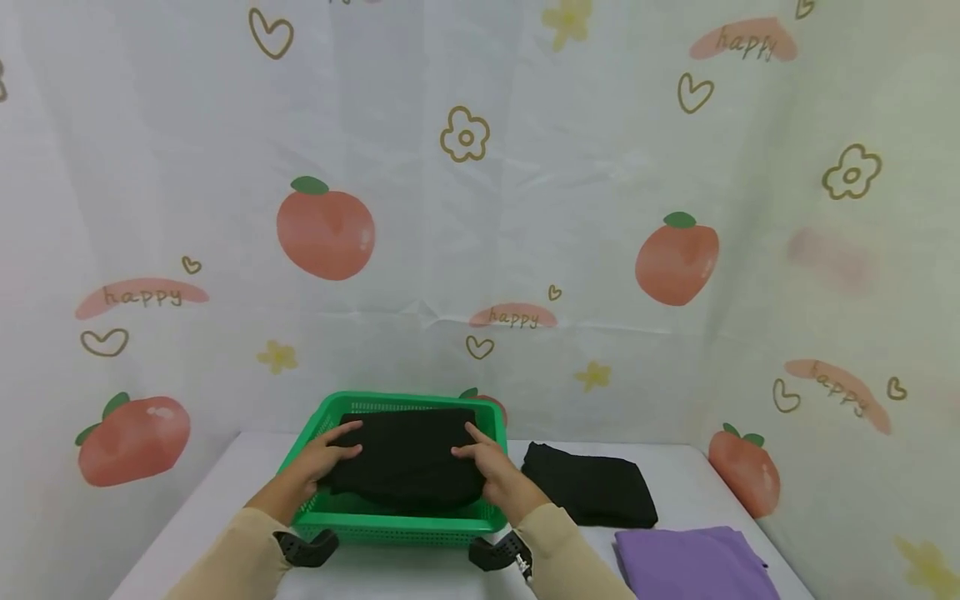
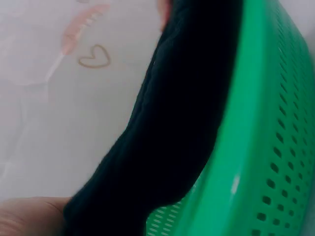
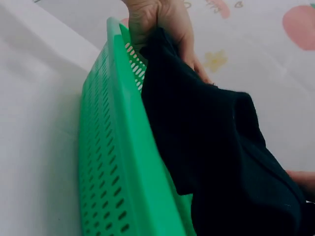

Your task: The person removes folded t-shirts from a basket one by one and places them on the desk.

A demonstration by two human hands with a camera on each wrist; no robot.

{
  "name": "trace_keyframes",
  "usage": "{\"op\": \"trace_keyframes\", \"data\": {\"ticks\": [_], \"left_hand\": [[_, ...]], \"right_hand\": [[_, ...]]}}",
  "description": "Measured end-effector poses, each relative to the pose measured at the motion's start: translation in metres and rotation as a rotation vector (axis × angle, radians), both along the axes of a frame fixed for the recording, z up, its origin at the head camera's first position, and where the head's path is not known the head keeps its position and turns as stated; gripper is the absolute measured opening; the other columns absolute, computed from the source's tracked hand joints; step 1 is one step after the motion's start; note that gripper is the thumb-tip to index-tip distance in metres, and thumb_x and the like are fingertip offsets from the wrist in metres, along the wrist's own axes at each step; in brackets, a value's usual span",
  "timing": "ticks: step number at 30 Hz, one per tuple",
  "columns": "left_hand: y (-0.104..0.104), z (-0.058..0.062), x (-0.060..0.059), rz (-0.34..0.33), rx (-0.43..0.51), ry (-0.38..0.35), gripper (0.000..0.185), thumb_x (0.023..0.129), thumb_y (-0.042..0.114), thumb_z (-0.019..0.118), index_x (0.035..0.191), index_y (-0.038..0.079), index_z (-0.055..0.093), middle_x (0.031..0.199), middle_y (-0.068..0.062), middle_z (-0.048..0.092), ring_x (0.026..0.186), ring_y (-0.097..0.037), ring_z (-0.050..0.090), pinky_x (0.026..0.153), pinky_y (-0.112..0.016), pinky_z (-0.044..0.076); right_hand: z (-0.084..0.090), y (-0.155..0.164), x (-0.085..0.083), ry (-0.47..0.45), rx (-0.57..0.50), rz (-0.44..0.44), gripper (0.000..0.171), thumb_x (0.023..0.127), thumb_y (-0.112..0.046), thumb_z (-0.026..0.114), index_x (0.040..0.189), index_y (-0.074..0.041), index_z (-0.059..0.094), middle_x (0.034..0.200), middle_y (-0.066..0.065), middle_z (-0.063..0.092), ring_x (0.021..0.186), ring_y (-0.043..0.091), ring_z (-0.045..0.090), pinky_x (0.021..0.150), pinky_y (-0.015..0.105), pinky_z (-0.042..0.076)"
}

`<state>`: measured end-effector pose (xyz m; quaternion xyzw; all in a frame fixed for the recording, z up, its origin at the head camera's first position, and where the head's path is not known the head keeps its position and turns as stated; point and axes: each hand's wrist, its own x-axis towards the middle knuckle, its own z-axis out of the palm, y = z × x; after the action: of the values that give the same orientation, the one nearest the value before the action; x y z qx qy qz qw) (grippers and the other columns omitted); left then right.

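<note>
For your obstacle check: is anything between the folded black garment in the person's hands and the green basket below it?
Nothing visible: both hands hold the black garment directly over the green basket, already partly inside its walls.

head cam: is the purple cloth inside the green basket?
No. The purple cloth lies on the table to the right of the green basket, which holds only the black folded garment.
</note>
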<state>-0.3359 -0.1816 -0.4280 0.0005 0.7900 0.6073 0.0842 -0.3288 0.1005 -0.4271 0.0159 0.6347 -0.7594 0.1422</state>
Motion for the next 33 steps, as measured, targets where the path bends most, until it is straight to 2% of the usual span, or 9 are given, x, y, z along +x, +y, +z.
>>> {"op": "trace_keyframes", "data": {"ticks": [2, 4, 7, 10, 14, 17, 22, 28, 33], "left_hand": [[0.0, 0.002, 0.002, -0.004, 0.05, -0.015, 0.061, 0.101, 0.018, 0.057, 0.154, 0.008, 0.031, 0.152, -0.036, 0.024, 0.11, -0.037, 0.062, 0.083, -0.043, 0.055], [0.0, 0.005, 0.005, -0.018, 0.083, -0.029, 0.062, 0.101, 0.019, 0.058, 0.155, 0.009, 0.03, 0.152, -0.035, 0.025, 0.107, -0.029, 0.064, 0.082, -0.041, 0.056], [0.003, 0.008, 0.011, -0.035, 0.091, -0.028, 0.063, 0.1, 0.02, 0.059, 0.155, 0.01, 0.03, 0.154, -0.034, 0.022, 0.112, -0.032, 0.062, 0.087, -0.043, 0.055], [0.009, 0.013, 0.019, -0.055, 0.072, -0.01, 0.064, 0.1, 0.02, 0.06, 0.155, 0.009, 0.03, 0.158, -0.033, 0.012, 0.129, -0.048, 0.046, 0.098, -0.054, 0.048], [0.017, 0.016, 0.025, -0.059, 0.023, 0.032, 0.065, 0.098, 0.021, 0.063, 0.154, 0.008, 0.033, 0.16, -0.03, 0.001, 0.141, -0.057, 0.016, 0.106, -0.068, 0.031], [0.022, 0.016, 0.029, -0.057, -0.001, 0.057, 0.066, 0.096, 0.023, 0.065, 0.153, 0.008, 0.036, 0.161, -0.029, 0.003, 0.141, -0.058, 0.01, 0.107, -0.071, 0.026], [0.033, 0.015, 0.035, -0.058, -0.044, 0.098, 0.065, 0.094, 0.026, 0.069, 0.15, 0.01, 0.041, 0.16, -0.028, 0.01, 0.142, -0.057, 0.013, 0.106, -0.072, 0.028], [0.046, 0.014, 0.044, -0.066, -0.095, 0.096, 0.064, 0.092, 0.031, 0.07, 0.148, 0.012, 0.045, 0.159, -0.029, 0.017, 0.142, -0.056, 0.016, 0.102, -0.071, 0.032], [0.057, 0.01, 0.05, -0.069, -0.119, 0.106, 0.063, 0.091, 0.03, 0.072, 0.146, 0.012, 0.049, 0.157, -0.03, 0.023, 0.14, -0.056, 0.022, 0.1, -0.069, 0.037]], "right_hand": [[0.005, 0.004, 0.003, 0.019, -0.019, 0.011, 0.072, 0.095, -0.005, 0.059, 0.157, -0.014, 0.026, 0.156, 0.03, 0.024, 0.115, 0.031, 0.063, 0.085, 0.036, 0.055], [0.008, 0.008, 0.005, 0.031, -0.028, 0.016, 0.071, 0.094, -0.005, 0.061, 0.157, -0.014, 0.027, 0.154, 0.029, 0.032, 0.108, 0.026, 0.067, 0.084, 0.035, 0.056], [0.011, 0.016, 0.009, 0.042, -0.024, 0.027, 0.072, 0.094, -0.005, 0.063, 0.156, -0.015, 0.029, 0.151, 0.028, 0.038, 0.105, 0.023, 0.068, 0.085, 0.036, 0.057], [0.012, 0.025, 0.014, 0.044, -0.027, 0.041, 0.072, 0.094, -0.005, 0.063, 0.157, -0.015, 0.029, 0.15, 0.029, 0.038, 0.112, 0.027, 0.065, 0.089, 0.038, 0.056], [0.013, 0.037, 0.021, 0.064, -0.031, 0.051, 0.074, 0.093, -0.004, 0.064, 0.157, -0.014, 0.028, 0.154, 0.03, 0.03, 0.124, 0.032, 0.058, 0.094, 0.038, 0.054], [0.013, 0.045, 0.028, 0.081, -0.013, 0.047, 0.074, 0.093, -0.004, 0.065, 0.156, -0.014, 0.029, 0.156, 0.03, 0.026, 0.124, 0.032, 0.058, 0.092, 0.035, 0.055], [0.012, 0.059, 0.037, 0.078, 0.001, 0.032, 0.074, 0.092, -0.008, 0.067, 0.156, -0.015, 0.03, 0.153, 0.029, 0.033, 0.112, 0.025, 0.065, 0.084, 0.032, 0.058], [0.008, 0.073, 0.05, 0.092, 0.02, 0.038, 0.076, 0.093, -0.008, 0.067, 0.157, -0.013, 0.027, 0.153, 0.03, 0.032, 0.109, 0.021, 0.066, 0.083, 0.031, 0.058], [0.003, 0.086, 0.06, 0.089, 0.035, 0.029, 0.077, 0.092, -0.009, 0.069, 0.156, -0.011, 0.027, 0.15, 0.029, 0.038, 0.104, 0.019, 0.068, 0.082, 0.03, 0.058]]}}
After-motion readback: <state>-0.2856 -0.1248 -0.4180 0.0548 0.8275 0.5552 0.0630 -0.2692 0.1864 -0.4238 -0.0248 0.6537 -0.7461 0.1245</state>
